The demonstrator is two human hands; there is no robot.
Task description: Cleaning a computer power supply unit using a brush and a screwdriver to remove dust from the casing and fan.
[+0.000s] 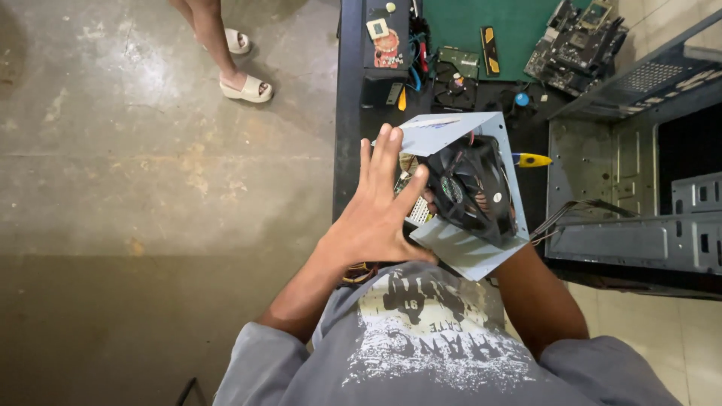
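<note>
Gripped from the side by the left hand (376,218), fingers spread flat and long against the grey metal power supply (466,195) — palm pressed on, thumb hooked at the lower edge, not closed into a fist. Held up at chest height, tilted, above the dark workbench (347,150), its black fan (470,184) facing the camera. Right hand hidden behind the housing; only the forearm in view, so no telling how open it is or what it grasps, though probably supporting the far side.

Judging by the loose bundle of wires trailing from the unit's lower right toward the open computer case (639,210), neither seated in the case nor screwed down. Case lying open with bare metal inside, apparently waiting. A motherboard (575,41) on the green mat (519,22) well apart from the case, a memory stick (489,49) and a small circuit board (459,62) beside it — all loose, none fitted. A yellow-handled tool (531,159) just beside the unit on the bench. Someone else's sandalled feet (247,86) on the concrete floor (113,188) to the left, well clear of the work
</note>
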